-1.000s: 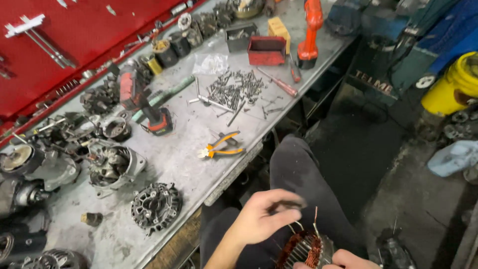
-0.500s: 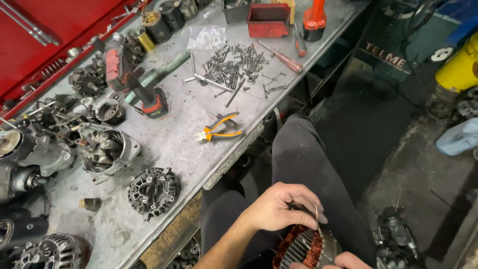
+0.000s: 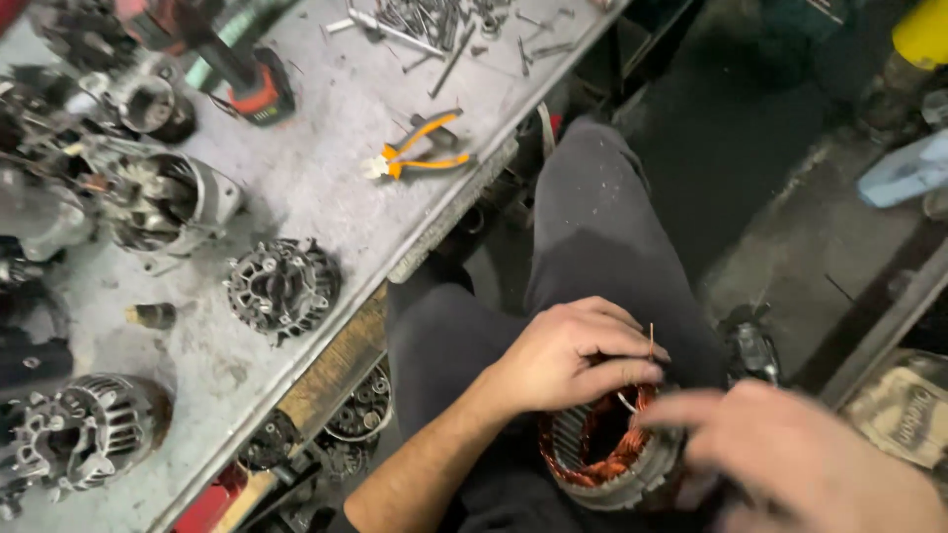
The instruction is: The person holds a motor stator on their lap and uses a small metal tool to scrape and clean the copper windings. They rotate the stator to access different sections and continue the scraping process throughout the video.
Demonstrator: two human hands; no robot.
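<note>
A copper-wound alternator stator (image 3: 604, 456) rests on the seated person's lap at five o'clock. The left hand (image 3: 568, 353) curls closed over its rim, pinching a wire lead; the blurred right hand (image 3: 790, 456) touches its side, grip unclear. Orange-handled pliers (image 3: 420, 150) lie on the worktop (image 3: 326, 212) at eleven o'clock.

Left hand (image 3: 568, 355) curled, fingers bent, forearm reaching in from near left; right hand (image 3: 800, 459) blurred, near right.

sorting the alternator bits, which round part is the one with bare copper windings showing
The ring-shaped stator on the person's lap, under the left hand and right hand. The round housings on the bench are grey metal with no copper visible.
</note>
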